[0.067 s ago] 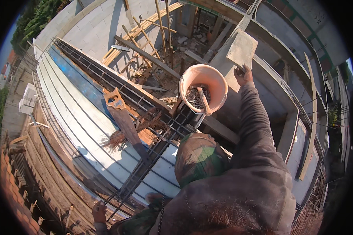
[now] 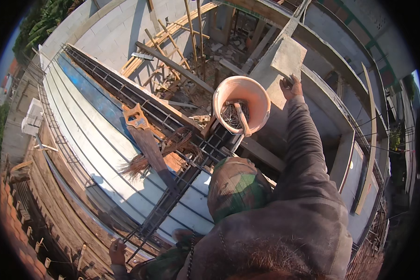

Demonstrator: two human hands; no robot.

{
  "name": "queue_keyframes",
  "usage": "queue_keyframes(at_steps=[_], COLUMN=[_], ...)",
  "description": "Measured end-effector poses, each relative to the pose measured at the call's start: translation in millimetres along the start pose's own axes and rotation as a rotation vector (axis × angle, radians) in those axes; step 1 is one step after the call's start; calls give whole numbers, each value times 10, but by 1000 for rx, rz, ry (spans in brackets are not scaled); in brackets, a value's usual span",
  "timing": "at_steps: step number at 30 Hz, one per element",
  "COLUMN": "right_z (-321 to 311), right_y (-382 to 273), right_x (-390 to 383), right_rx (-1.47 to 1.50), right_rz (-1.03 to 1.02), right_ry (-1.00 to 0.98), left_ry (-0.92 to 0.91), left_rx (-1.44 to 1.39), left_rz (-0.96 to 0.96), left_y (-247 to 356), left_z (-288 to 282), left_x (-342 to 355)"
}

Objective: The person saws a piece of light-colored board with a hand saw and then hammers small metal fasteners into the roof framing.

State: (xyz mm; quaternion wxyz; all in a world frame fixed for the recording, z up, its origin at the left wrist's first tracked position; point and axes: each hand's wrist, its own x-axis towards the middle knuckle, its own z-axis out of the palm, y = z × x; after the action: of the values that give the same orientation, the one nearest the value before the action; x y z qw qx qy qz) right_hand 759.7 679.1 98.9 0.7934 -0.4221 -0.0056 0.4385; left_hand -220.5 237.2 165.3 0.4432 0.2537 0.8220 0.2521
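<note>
My right arm reaches far forward. My right hand [image 2: 291,87], fingers curled, is at the lower edge of a flat grey board [image 2: 288,57] lying on a concrete surface; what lies inside the fingers is hidden. At the lower left, my left hand [image 2: 118,252] is closed round the end of a thin steel rod [image 2: 129,236]. Between the hands stands an orange bucket [image 2: 261,100] with nails and a wooden-handled hammer [image 2: 241,119] inside. A handsaw [image 2: 148,144] lies left of it, over a bundle of rusty tie wire [image 2: 177,142].
Steel reinforcing bars [image 2: 121,91] run across pale panels [image 2: 86,119]. My knee in camouflage cloth [image 2: 240,189] is below the bucket. A deep drop with rubble [image 2: 226,51] opens beyond, with bamboo poles [image 2: 191,32]. A long plank [image 2: 371,140] leans at the right.
The fingers of my right hand have shifted slightly at the board's edge. My left hand and the tools stay where they were.
</note>
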Motion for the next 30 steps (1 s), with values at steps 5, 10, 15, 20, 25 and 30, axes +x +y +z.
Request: queue_keyframes(at_steps=[5,10,15,20,25,30], right_z=[50,104,326,1119,1740,2414], right_y=[-531,-579,-581,-321,362,1077], right_x=[-68,-481,-1054,-2059,-2762,-3723], right_rx=[20,-82,-157,-280,-200,-182], right_rz=[-170,-241,-240,-271,-72,260], right_ry=[-42,-76,-265,-479,-740,-976], left_ry=[-30,-21,-65,-19,-102,-382], left_rx=[54,65,203,32,-44,-438], left_rz=[101,80,241,376,588,693], left_y=[-67,63,284,979,2161,3314], left_z=[20,39,76,158,397,1095], left_x=[131,21,12,57,-12,-244])
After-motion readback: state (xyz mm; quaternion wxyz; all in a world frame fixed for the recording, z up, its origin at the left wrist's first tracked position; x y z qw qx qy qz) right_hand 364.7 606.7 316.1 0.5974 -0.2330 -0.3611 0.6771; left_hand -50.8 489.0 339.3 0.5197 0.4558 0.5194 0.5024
